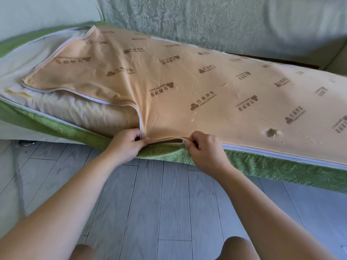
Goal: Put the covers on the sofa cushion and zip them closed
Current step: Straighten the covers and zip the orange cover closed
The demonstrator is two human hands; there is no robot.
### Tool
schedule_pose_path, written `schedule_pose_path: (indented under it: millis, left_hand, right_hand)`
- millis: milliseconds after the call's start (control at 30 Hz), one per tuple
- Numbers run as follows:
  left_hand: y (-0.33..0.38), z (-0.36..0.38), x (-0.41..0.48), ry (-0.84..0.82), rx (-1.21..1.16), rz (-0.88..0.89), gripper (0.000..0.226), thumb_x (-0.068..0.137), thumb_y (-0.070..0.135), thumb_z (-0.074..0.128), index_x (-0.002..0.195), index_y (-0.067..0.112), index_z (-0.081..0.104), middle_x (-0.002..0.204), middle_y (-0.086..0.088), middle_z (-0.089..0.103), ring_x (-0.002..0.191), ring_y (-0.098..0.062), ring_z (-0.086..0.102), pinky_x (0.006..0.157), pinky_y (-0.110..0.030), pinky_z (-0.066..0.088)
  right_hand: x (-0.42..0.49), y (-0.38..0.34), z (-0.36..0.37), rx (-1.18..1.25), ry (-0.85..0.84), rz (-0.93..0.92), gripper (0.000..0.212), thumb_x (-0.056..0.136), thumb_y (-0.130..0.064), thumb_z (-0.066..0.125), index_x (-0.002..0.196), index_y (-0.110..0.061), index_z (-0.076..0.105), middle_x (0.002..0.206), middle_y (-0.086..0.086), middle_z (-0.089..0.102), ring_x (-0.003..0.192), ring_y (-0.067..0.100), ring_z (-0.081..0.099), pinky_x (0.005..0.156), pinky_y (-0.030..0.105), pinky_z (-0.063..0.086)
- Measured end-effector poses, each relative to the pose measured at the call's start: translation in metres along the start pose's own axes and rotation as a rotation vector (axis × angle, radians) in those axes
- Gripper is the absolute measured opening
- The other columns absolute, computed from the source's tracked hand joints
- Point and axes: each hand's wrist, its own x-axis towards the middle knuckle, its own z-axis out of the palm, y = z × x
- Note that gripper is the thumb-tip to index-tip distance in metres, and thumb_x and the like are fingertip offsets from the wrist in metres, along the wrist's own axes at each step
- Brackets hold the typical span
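Knees point(238, 248) low over grey plank floor point(169, 203), both hands at the near edge of the cushion point(84, 111).
Left hand point(127, 145) pinches the loose edge of the orange cover point(187, 81); right hand point(204, 149) pinches the white zip pull point(184, 141) just beside it. Rightward the zip is closed; leftward the flap gapes over green quilted fabric point(262, 167). Sofa back point(206, 21) behind.

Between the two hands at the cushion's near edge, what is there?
In the head view, a short unzipped stretch of zipper on the orange cover lies between the left hand and right hand, with the green cover just below.
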Motion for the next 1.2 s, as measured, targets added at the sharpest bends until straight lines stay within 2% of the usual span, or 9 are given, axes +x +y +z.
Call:
schedule_pose_path:
  millis: [200, 333, 467, 633, 767, 933, 1000, 1067, 1200]
  left_hand:
    - [0.0, -0.003, 0.007, -0.009, -0.066, 0.028, 0.034, 0.083, 0.032, 0.061, 0.078, -0.002, 0.063, 0.075, -0.015, 0.066, 0.07, -0.022, 0.056, 0.066, -0.033, 0.039]
    - [0.001, -0.006, -0.016, 0.13, -0.212, 0.129, 0.037, 0.083, 0.024, 0.061, 0.054, 0.011, 0.043, 0.048, 0.003, 0.036, 0.045, -0.005, 0.031, 0.049, -0.023, 0.024]
    - [-0.009, -0.004, -0.012, 0.114, -0.186, 0.123, 0.035, 0.087, 0.019, 0.062, 0.055, 0.015, 0.048, 0.044, 0.01, 0.042, 0.044, -0.001, 0.038, 0.049, -0.019, 0.028]
    - [-0.013, -0.002, -0.004, 0.051, -0.333, 0.053, 0.026, 0.078, 0.026, 0.064, 0.081, 0.001, 0.068, 0.08, -0.007, 0.066, 0.078, -0.013, 0.056, 0.074, -0.028, 0.04]
    - [-0.001, -0.012, 0.005, -0.001, -0.463, -0.033, 0.008, 0.07, 0.021, 0.069, 0.066, 0.014, 0.069, 0.072, -0.007, 0.065, 0.076, -0.017, 0.056, 0.077, -0.031, 0.041]
    - [0.012, -0.024, 0.014, -0.028, -0.342, -0.116, 0.025, 0.074, 0.028, 0.072, 0.059, 0.014, 0.058, 0.057, 0.0, 0.051, 0.059, -0.008, 0.046, 0.06, -0.023, 0.035]
    - [0.017, -0.028, 0.024, -0.009, -0.423, -0.249, 0.03, 0.075, 0.046, 0.071, 0.076, 0.017, 0.066, 0.077, -0.002, 0.063, 0.076, -0.014, 0.058, 0.075, -0.024, 0.044]
    - [0.026, -0.028, 0.035, 0.011, -0.515, -0.402, 0.065, 0.066, 0.062, 0.07, 0.109, 0.012, 0.065, 0.112, -0.006, 0.064, 0.105, -0.025, 0.059, 0.093, -0.032, 0.045]
    - [0.039, -0.041, 0.053, 0.146, -0.339, -0.327, 0.041, 0.085, 0.033, 0.065, 0.109, 0.0, 0.062, 0.109, -0.013, 0.064, 0.099, -0.028, 0.06, 0.079, -0.031, 0.045]
  right_hand:
    - [0.004, -0.002, 0.001, -0.013, 0.003, 0.015, 0.02, 0.091, -0.012, 0.052, 0.079, 0.002, 0.059, 0.071, 0.018, 0.063, 0.048, 0.01, 0.036, 0.047, 0.026, 0.028]
    - [0.003, -0.004, 0.003, -0.001, 0.001, 0.04, 0.017, 0.091, -0.011, 0.052, 0.083, 0.001, 0.061, 0.074, 0.018, 0.065, 0.049, 0.012, 0.038, 0.05, 0.028, 0.03]
    - [0.004, -0.011, 0.011, -0.008, -0.01, 0.019, 0.017, 0.091, -0.012, 0.052, 0.082, 0.0, 0.061, 0.075, 0.018, 0.065, 0.049, 0.011, 0.038, 0.049, 0.028, 0.03]
    - [0.007, -0.031, 0.029, -0.029, -0.015, -0.046, 0.018, 0.091, -0.014, 0.051, 0.084, 0.0, 0.06, 0.078, 0.019, 0.066, 0.065, 0.026, 0.051, 0.058, 0.033, 0.038]
    - [0.016, -0.058, 0.05, -0.018, -0.03, -0.141, 0.018, 0.09, -0.012, 0.052, 0.083, 0.002, 0.059, 0.081, 0.024, 0.064, 0.074, 0.035, 0.056, 0.059, 0.033, 0.032]
    - [0.022, -0.069, 0.06, 0.029, -0.002, -0.151, 0.015, 0.088, -0.009, 0.053, 0.081, 0.002, 0.058, 0.079, 0.024, 0.063, 0.073, 0.036, 0.055, 0.059, 0.035, 0.033]
    - [0.022, -0.07, 0.059, 0.048, 0.003, -0.152, 0.014, 0.088, -0.009, 0.054, 0.078, 0.0, 0.058, 0.074, 0.021, 0.062, 0.071, 0.036, 0.055, 0.061, 0.038, 0.039]
    - [0.023, -0.071, 0.06, 0.06, 0.011, -0.155, 0.015, 0.087, -0.009, 0.054, 0.076, 0.001, 0.056, 0.07, 0.021, 0.061, 0.068, 0.036, 0.055, 0.061, 0.039, 0.041]
    - [0.026, -0.073, 0.063, 0.082, 0.016, -0.131, 0.017, 0.087, -0.008, 0.054, 0.076, 0.004, 0.057, 0.07, 0.022, 0.064, 0.066, 0.036, 0.056, 0.06, 0.041, 0.044]
